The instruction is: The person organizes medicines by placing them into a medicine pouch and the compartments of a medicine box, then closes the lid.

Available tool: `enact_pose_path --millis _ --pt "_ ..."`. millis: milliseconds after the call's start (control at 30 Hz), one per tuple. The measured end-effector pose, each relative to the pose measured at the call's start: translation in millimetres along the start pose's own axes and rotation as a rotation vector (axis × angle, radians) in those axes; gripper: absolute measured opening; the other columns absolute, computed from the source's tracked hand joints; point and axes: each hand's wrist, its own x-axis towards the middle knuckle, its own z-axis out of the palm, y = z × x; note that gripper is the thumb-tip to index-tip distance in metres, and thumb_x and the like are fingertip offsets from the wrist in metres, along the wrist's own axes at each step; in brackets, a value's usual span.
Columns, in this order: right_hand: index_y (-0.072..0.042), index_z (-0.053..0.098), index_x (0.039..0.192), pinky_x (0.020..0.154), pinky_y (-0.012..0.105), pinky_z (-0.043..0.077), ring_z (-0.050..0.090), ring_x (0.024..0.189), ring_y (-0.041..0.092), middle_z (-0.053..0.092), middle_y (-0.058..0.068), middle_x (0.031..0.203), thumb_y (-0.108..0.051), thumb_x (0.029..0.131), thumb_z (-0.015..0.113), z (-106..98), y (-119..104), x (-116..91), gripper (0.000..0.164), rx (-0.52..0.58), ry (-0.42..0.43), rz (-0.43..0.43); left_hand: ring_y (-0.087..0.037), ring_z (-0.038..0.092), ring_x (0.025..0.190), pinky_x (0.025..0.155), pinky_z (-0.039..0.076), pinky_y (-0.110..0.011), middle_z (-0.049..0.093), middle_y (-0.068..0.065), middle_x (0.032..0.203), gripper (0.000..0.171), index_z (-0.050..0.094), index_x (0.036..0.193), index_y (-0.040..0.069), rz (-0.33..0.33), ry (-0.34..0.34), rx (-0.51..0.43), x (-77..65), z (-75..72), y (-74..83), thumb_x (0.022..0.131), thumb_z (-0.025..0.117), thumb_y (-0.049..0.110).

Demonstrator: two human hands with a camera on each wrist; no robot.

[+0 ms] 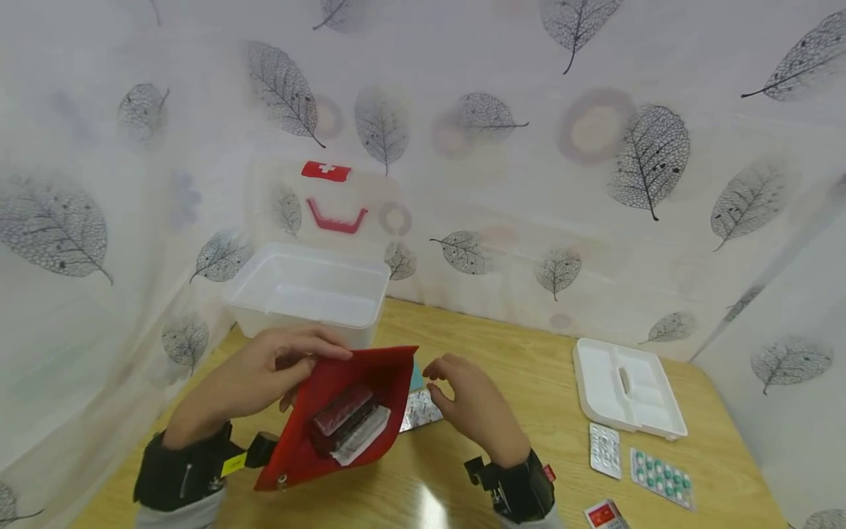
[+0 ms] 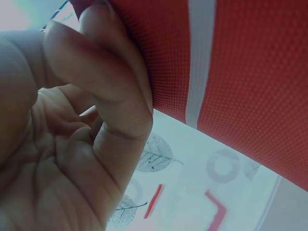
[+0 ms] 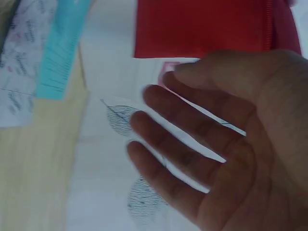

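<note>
A red fabric pouch [image 1: 393, 364] gapes toward the head camera, tilted over the table. My left hand [image 1: 264, 367] pinches its upper left edge between thumb and fingers. Inside lie a clear-wrapped packet [image 1: 344, 411] and a white packet [image 1: 362, 437]. Close up in the left wrist view, curled fingers [image 2: 110, 82] meet the woven red side, crossed by a white stripe [image 2: 199, 62]. To the pouch's right, my right hand [image 1: 479, 404] hovers with fingers loosely bent and nothing in them. Behind the pouch, a silvery printed packet [image 1: 421, 410] with a turquoise part [image 1: 416, 376] is partly hidden.
A translucent plastic box [image 1: 311, 279] stands at the back left, before a leaf-print curtain with a red handle [image 1: 337, 220] showing. On the right are a white divided tray [image 1: 651, 389], a silver blister pack [image 1: 604, 450], a green-capsule blister pack [image 1: 661, 477] and a small red-and-white box [image 1: 604, 514].
</note>
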Motion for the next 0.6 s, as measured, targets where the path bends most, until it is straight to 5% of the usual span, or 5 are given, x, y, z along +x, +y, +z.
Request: enact_pose_path --millis 333,600 --pt "-0.005 0.073 0.114 0.097 0.048 0.052 0.067 0.111 0.031 0.073 0.008 0.114 -0.006 0.086 0.075 31 29 4 0.028 0.056 -0.198 0.076 -0.019 0.060 0.061 0.043 0.052 -0.029 0.062 -0.008 0.127 0.039 0.070 0.127 0.010 0.021 0.064 0.014 -11.3 -12.9 1.6 0.098 0.052 -0.009" --pt "-0.009 0.076 0.110 0.091 0.043 0.054 0.066 0.102 0.025 0.074 0.003 0.104 -0.003 0.075 0.080 48 30 4 0.036 0.039 -0.208 0.053 -0.029 0.063 0.079 0.045 0.053 -0.030 0.062 -0.007 0.129 0.037 0.069 0.129 0.010 0.004 0.056 -0.011 -11.9 -15.4 0.6 0.100 0.052 -0.007"
